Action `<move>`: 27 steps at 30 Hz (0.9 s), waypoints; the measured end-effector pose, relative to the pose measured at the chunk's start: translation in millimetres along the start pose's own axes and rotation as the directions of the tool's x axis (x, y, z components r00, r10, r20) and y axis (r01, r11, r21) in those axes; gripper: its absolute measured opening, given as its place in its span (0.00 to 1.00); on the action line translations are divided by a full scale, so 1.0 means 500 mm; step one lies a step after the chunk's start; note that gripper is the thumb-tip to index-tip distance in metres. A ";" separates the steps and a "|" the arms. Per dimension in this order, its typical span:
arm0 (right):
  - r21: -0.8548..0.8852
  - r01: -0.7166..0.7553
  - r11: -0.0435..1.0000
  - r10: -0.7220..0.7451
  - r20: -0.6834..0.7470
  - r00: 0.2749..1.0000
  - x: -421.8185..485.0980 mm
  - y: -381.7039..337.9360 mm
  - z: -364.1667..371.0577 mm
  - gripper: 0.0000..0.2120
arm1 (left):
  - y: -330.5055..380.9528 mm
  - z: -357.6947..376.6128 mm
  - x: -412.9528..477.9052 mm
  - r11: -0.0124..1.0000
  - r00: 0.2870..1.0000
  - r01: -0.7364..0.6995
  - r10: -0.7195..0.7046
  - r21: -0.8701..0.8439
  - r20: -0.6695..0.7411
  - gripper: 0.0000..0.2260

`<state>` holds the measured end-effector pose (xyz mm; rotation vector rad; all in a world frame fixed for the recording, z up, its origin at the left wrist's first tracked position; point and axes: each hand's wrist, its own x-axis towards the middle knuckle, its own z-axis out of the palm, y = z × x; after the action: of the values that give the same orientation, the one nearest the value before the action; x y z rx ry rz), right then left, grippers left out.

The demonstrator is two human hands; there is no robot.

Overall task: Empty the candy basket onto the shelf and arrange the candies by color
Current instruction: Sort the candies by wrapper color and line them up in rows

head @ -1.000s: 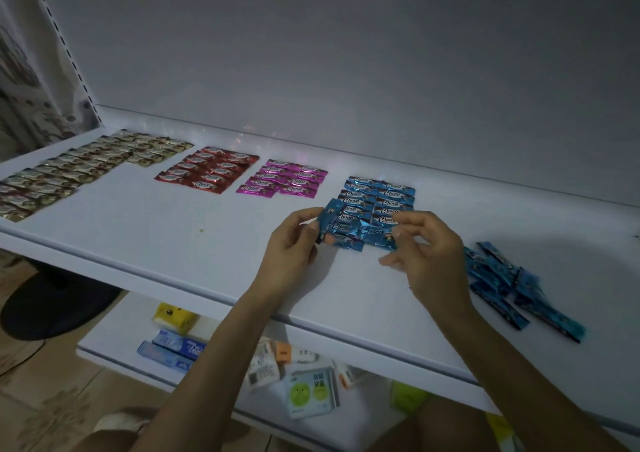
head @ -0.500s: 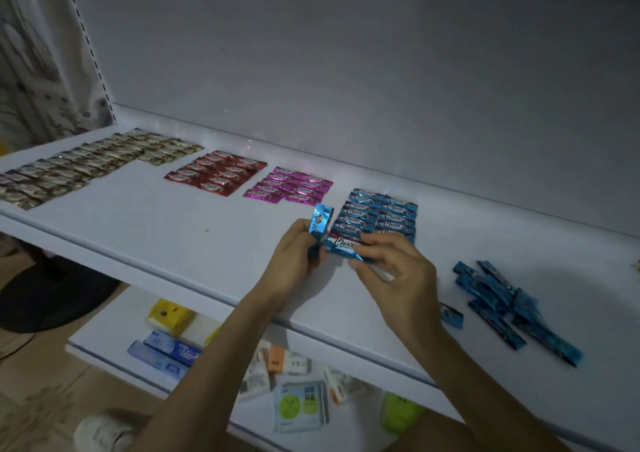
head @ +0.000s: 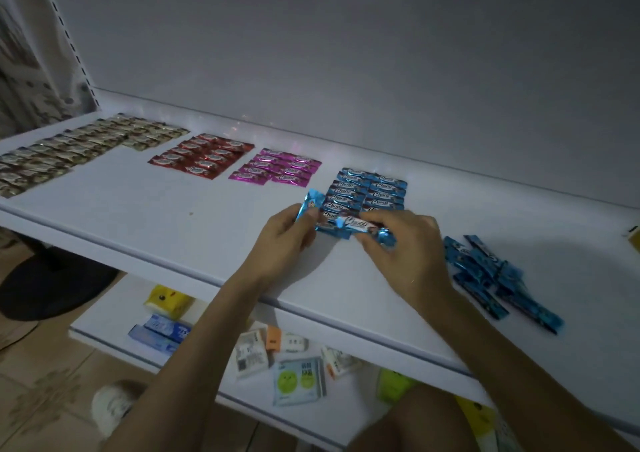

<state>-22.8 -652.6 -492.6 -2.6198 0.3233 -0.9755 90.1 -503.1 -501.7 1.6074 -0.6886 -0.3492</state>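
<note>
On the white shelf the candies lie in groups by color: gold at far left, red, pink, then neat blue rows. My left hand grips a blue candy that stands up between its fingers. My right hand holds another blue candy flat at the near end of the blue rows. A loose heap of blue candies lies to the right of my right hand. No basket is in view.
The shelf's front edge runs across below my wrists. A lower shelf holds small packets, a yellow pack and blue packs. A yellow object sits at the far right edge.
The right hand has laid a blue candy flat in front of the blue rows and slid right along it. The left hand has kept its upright candy. The camera has tilted slightly.
</note>
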 end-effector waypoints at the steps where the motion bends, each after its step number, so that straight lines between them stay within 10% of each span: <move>1: -0.006 -0.071 0.997 0.071 0.028 0.997 0.001 0.015 -0.008 0.12 | -0.003 -0.001 0.002 0.999 0.999 0.032 -0.032 0.003 -0.022 0.13; 16: 0.086 -0.252 0.964 0.235 0.170 0.957 0.012 0.053 0.008 0.13 | -0.014 -0.001 -0.001 0.996 0.996 -0.065 0.060 0.068 0.071 0.09; 27: 0.692 -0.500 0.521 0.338 0.371 0.865 0.025 -0.035 0.011 0.06 | -0.005 -0.007 -0.005 0.992 0.987 -0.129 0.130 -0.012 0.092 0.21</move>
<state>-8.2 -639.3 -482.9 -1.6793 0.3656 -0.5002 90.5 -498.7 -503.8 1.5391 -0.8575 -0.3315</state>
